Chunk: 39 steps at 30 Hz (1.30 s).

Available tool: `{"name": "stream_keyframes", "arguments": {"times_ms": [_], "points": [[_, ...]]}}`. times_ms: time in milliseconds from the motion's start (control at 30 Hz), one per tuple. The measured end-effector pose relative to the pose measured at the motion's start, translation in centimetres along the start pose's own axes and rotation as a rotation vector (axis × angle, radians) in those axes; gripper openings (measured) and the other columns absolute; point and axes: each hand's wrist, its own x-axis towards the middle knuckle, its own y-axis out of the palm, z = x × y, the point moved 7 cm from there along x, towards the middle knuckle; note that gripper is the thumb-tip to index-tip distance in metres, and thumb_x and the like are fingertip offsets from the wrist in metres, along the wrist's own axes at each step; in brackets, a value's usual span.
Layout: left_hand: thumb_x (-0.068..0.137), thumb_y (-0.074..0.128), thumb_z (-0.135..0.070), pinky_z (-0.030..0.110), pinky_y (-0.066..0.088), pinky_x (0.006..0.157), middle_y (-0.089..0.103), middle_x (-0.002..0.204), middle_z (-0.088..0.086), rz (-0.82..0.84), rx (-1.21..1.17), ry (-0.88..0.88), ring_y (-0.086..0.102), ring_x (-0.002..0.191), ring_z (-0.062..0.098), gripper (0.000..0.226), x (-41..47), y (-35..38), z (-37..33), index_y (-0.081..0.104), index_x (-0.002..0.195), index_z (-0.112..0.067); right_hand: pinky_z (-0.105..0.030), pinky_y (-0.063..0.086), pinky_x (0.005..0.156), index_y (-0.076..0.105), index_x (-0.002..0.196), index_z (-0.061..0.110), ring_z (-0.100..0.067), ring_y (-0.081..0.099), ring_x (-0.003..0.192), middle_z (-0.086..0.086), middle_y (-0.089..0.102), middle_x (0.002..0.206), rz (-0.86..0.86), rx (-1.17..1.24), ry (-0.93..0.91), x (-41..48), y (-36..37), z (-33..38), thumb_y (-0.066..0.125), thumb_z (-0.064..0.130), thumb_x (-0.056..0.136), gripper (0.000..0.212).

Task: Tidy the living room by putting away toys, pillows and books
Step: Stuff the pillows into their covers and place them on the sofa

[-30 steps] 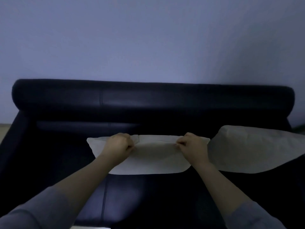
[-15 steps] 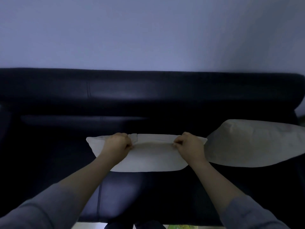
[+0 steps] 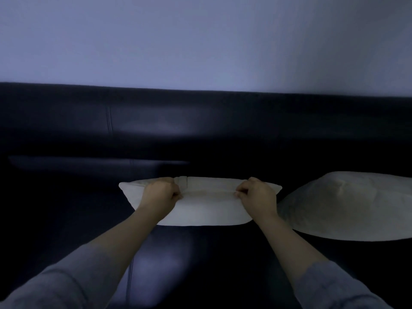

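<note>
Both the left hand [image 3: 161,195] and right hand [image 3: 257,195] pinch the top edge of the pillow [image 3: 206,208], fingers closed on the fabric, setting it on the sofa [image 3: 156,123]; I judge the next move is to lean it toward 12 o'clock, beside the second pillow [image 3: 352,206] at 3 o'clock.

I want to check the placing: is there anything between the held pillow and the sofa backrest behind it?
Nothing visible. Both hands, left hand and right hand, grip the pillow; only dark sofa lies behind it.

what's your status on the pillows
Left hand and right hand both gripping the middle pillow on the sofa. Second pillow touching on the right. Nothing in the way.
</note>
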Motion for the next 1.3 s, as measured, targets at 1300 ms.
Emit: {"name": "stream_keyframes", "arguments": {"times_ms": [1300], "points": [[0.090,0.062,-0.024,0.019,0.040,0.074,0.061,0.101,-0.002,0.138,-0.253,-0.224,0.059,0.092,0.012,0.022,-6.9,-2.6,-0.5,0.069,0.109,-0.017,-0.013,0.043,0.075,0.071,0.099,0.013,-0.008,0.060,0.087,0.001,0.066,0.097,-0.012,0.392,0.208,-8.9,0.9,2.6,0.066,0.022,0.089,0.015]]}}
